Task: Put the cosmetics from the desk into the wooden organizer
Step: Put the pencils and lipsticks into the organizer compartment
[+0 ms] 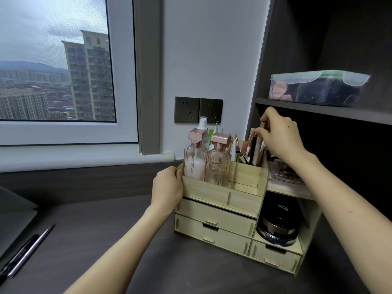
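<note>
The pale wooden organizer (pixel 222 200) stands on the dark desk against the wall, with drawers below and open compartments on top. Two pink glass bottles (pixel 196 160) with rose-gold caps stand in its left compartment. My left hand (pixel 167 187) grips the organizer's left wall. My right hand (pixel 280 136) is above the back right compartment, fingers pinched on a slim rose-coloured stick (pixel 263 129) among several upright pencils and palettes (pixel 251 151). A black round compact (pixel 277 225) sits in the open lower right cubby.
A laptop (pixel 14 221) and a dark pen (pixel 31 249) lie at the left of the desk. Wall sockets (pixel 198 110) sit behind the organizer. A dark shelf at right holds a clear lidded box (pixel 316 88). The window is at left.
</note>
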